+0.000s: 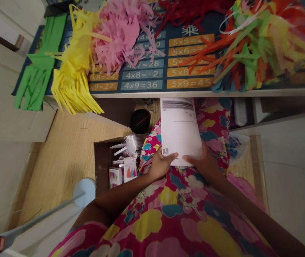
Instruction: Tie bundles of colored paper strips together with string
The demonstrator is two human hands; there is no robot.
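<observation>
A white printed sheet [180,132] rests over my lap below the desk edge, with dark printed bars at its far end and a small grey square near its near left corner. I cannot tell if it is one sheet or several. My left hand [161,164] grips its near left corner, thumb on top. On the near right corner my right hand [203,160] grips the sheet the same way, thumb pointing inward. The fingers of both hands are mostly hidden underneath. Beneath lies my brightly patterned clothing [173,196].
On the desk mat [141,85] lie green [38,67], yellow [74,67], pink [120,32] and multicoloured [256,50] fringed paper tassels. An open box [101,160] with packets stands on the floor at left. A light-blue round-ended pole [84,192] and a black object [140,121] are nearby.
</observation>
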